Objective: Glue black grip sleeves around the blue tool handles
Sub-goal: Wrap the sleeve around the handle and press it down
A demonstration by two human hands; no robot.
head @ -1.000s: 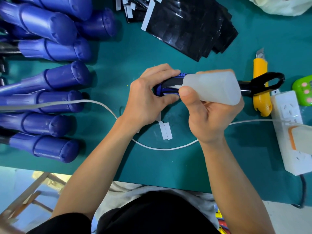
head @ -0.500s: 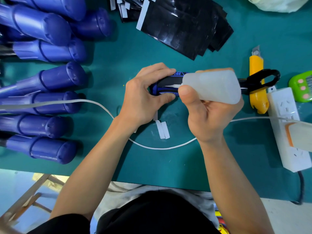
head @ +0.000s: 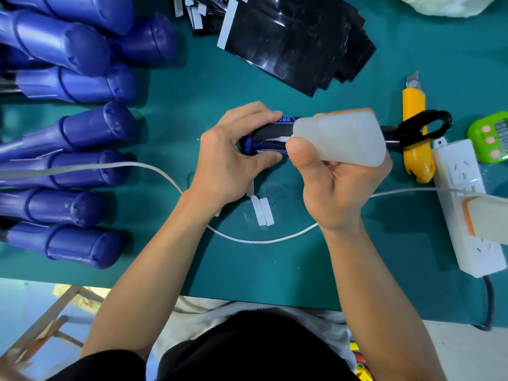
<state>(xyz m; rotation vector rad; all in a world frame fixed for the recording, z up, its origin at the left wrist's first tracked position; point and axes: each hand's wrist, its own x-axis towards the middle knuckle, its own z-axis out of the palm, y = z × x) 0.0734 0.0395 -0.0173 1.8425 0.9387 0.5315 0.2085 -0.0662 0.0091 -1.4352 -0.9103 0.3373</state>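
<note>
At the middle of the green mat my left hand grips a blue tool handle with a black grip sleeve partly wrapped on it. My right hand holds a translucent white glue bottle lying sideways, its tip against the sleeve's white edge. Most of the handle is hidden by my fingers and the bottle. A stack of black sleeves lies at the top centre. Several bare blue handles lie in a row on the left.
Black-handled scissors lie across a yellow utility knife on the right, beside a white power strip and a green timer. A white cable curves under my wrists. Two white backing strips lie on the mat.
Both hands keep their hold on the handle and the bottle. The view has shifted slightly; the bottle tip sits against the sleeve's white seam.
</note>
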